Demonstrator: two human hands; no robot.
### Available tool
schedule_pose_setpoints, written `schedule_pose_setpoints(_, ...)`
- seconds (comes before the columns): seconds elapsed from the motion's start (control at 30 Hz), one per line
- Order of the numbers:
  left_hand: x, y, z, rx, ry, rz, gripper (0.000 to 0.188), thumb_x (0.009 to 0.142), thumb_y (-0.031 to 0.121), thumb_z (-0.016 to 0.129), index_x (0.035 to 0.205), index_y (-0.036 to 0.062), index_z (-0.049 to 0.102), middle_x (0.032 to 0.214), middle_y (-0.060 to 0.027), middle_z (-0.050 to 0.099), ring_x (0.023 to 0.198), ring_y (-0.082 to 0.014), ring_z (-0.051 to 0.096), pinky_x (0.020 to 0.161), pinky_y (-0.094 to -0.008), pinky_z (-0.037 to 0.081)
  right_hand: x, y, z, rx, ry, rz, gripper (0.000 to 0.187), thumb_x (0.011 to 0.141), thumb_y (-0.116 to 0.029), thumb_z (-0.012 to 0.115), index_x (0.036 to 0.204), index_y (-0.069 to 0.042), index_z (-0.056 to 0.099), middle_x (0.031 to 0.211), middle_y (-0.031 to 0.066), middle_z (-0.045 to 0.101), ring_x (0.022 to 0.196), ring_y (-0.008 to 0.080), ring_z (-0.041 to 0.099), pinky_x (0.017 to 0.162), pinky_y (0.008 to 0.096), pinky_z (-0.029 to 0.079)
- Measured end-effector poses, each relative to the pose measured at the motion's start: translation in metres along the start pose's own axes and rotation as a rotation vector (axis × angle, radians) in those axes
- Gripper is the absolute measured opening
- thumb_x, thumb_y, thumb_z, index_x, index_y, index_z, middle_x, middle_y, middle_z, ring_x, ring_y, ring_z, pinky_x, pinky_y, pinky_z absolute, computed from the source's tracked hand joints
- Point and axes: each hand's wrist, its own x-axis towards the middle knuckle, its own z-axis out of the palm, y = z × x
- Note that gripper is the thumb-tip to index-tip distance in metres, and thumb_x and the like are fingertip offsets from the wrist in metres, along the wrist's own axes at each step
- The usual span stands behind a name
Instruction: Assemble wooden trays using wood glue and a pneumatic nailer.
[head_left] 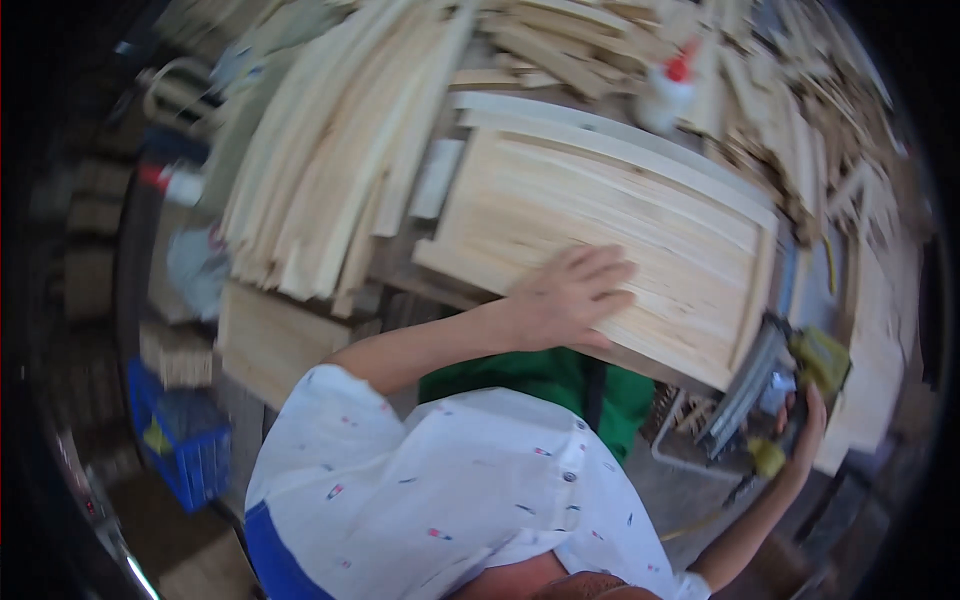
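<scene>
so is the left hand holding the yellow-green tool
No, the left hand is spread over the wooden panel, while the right hand grips the yellow-green tool.

Head view, taken from above through the left lens of a head-worn fisheye pair. The lens faces steeply down: the person's shirt [450, 460], seen at close range, fills the lower middle, and the view runs over the near edge of the worktop [400, 258] toward its far side. A wooden panel [640, 205] lies near the centre, at middle range. Coverage extends past the worktop's left edge to a blue crate [205, 455], farther off. A dark round border encloses the field.
</scene>
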Motion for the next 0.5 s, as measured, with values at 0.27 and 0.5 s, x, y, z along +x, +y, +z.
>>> schedule_pose_setpoints(0.27,-0.016,-0.002,-0.006,0.075,0.018,-0.041,0.061,0.071,0.045,0.074,0.116,0.0064,0.060,0.135,-0.0143,0.049,0.133,-0.0332,0.036,0.111,-0.0442,0.029,0.006,0.006,0.020,0.042,-0.067,0.014,0.025,0.096,-0.032,0.057,0.096,-0.007,0.051,0.071,0.0045,0.055,0.046,0.0109,0.050,0.036,0.0218,0.040)
schedule_pose_setpoints(0.5,-0.021,-0.007,-0.015,0.021,0.014,-0.038,0.065,0.067,0.041,0.076,0.119,0.0042,0.060,0.136,-0.0162,0.048,0.133,-0.0342,0.038,0.109,-0.0451,0.031,-0.003,0.004,0.028,0.062,-0.065,0.019,0.025,0.095,-0.031,0.059,0.094,-0.007,0.051,0.071,0.0045,0.055,0.046,0.0115,0.050,0.037,0.0220,0.040)
